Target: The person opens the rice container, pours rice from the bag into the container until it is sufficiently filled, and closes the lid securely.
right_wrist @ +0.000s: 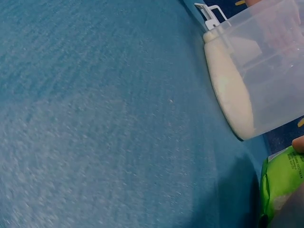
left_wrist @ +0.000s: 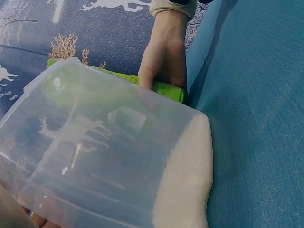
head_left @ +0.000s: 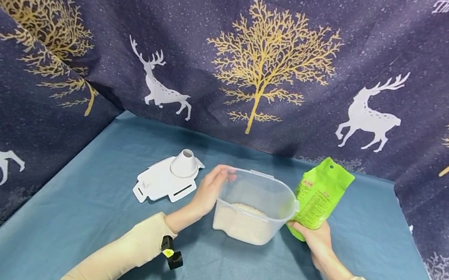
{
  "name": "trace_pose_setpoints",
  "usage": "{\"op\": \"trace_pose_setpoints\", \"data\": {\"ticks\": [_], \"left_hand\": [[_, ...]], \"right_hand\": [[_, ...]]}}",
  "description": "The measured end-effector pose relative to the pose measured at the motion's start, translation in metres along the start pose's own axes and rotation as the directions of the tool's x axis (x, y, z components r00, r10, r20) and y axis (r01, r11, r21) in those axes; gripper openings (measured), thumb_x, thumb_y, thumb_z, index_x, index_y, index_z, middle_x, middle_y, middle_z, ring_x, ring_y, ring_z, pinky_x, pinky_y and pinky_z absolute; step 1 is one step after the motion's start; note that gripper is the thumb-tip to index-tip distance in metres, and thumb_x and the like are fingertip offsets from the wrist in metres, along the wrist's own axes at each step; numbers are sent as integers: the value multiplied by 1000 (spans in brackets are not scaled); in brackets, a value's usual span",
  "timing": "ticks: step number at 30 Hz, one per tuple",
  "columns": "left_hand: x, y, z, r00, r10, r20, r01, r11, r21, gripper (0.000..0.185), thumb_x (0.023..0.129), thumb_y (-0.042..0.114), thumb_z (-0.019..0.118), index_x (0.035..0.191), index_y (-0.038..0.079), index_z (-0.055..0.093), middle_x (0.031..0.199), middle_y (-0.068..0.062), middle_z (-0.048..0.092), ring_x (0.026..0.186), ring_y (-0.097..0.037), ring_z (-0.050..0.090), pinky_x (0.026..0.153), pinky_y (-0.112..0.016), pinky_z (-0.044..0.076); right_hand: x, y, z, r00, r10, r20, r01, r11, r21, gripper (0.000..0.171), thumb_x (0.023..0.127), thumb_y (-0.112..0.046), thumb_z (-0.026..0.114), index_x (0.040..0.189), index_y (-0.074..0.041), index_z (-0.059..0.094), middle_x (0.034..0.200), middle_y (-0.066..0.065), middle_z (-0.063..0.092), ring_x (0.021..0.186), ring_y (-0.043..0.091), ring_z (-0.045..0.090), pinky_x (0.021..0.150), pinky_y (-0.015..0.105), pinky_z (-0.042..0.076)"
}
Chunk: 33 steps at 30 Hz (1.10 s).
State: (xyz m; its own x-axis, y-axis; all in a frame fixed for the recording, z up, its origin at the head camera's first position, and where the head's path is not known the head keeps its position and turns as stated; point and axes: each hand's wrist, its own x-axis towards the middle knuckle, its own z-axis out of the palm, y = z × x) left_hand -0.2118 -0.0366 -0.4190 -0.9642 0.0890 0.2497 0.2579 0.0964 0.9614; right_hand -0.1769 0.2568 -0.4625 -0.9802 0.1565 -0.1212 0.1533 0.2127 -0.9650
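A clear plastic container [head_left: 255, 205] with a layer of white rice in its bottom stands in the middle of the teal table. My left hand [head_left: 210, 188] holds its left rim, fingers curled over the edge. My right hand [head_left: 310, 235] grips the lower end of a green pouch [head_left: 321, 195], upright right beside the container's right wall. In the left wrist view the container [left_wrist: 104, 147] fills the frame, with the pouch [left_wrist: 166, 89] and right hand [left_wrist: 164, 57] behind it. The right wrist view shows the container [right_wrist: 256, 71] and a corner of the pouch [right_wrist: 280, 185].
A white lid with a round spout [head_left: 170, 178] lies flat on the table [head_left: 71, 213] left of the container. A dark cloth with deer and gold trees [head_left: 266, 57] walls in the back and both sides.
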Motion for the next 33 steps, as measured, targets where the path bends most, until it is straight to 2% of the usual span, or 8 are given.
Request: {"op": "trace_pose_setpoints", "data": {"ticks": [10, 17, 23, 27, 30, 33], "left_hand": [[-1, 2, -1, 1000, 1, 7, -1, 1000, 5, 36, 105, 23, 35, 119, 1, 58, 115, -22, 67, 113, -35, 62, 104, -48, 42], [-1, 0, -1, 1000, 3, 5, -3, 1000, 3, 35, 105, 22, 35, 119, -1, 59, 114, -24, 67, 113, -36, 61, 104, -49, 42], [0, 4, -1, 1000, -2, 16, 2, 1000, 1, 35, 106, 16, 33, 119, -6, 57, 113, -29, 66, 114, -40, 60, 104, -51, 41], [2, 5, -3, 1000, -5, 26, 6, 1000, -16, 34, 105, 12, 33, 118, -9, 56, 111, -33, 64, 113, -44, 58, 104, -55, 39], [1, 4, -3, 1000, -5, 26, 5, 1000, -6, 34, 105, 15, 33, 119, -7, 56, 111, -30, 65, 113, -41, 58, 104, -53, 40], [0, 4, -2, 1000, -1, 21, 1, 1000, -5, 36, 106, 20, 33, 120, -3, 57, 112, -27, 66, 113, -38, 60, 105, -50, 41]], "right_hand": [[2, -9, -9, 999, -49, -24, 50, 997, 57, 35, 78, -6, 78, 100, -26, 59, 86, -24, 65, 81, -4, 61, 75, 15, 50], [5, -16, -17, 992, -126, 30, 119, 977, 178, 42, 79, 0, 75, 109, -25, 58, 96, -21, 69, 88, -3, 65, 76, 17, 53], [4, -22, -24, 976, -213, 43, 202, 961, 190, 42, 79, 4, 74, 106, -26, 62, 96, -20, 70, 87, -2, 66, 75, 16, 53], [2, -26, -28, 952, -297, 74, 278, 941, 195, 45, 80, 10, 70, 105, -27, 64, 96, -19, 71, 86, -1, 68, 75, 16, 53], [0, -30, -30, 935, -339, 106, 316, 929, 192, 47, 81, 12, 67, 106, -27, 64, 98, -18, 71, 86, -1, 68, 76, 16, 53], [-1, -32, -33, 933, -339, 121, 316, 932, 177, 44, 81, 10, 68, 105, -27, 65, 97, -18, 72, 86, 0, 68, 75, 16, 52]]}}
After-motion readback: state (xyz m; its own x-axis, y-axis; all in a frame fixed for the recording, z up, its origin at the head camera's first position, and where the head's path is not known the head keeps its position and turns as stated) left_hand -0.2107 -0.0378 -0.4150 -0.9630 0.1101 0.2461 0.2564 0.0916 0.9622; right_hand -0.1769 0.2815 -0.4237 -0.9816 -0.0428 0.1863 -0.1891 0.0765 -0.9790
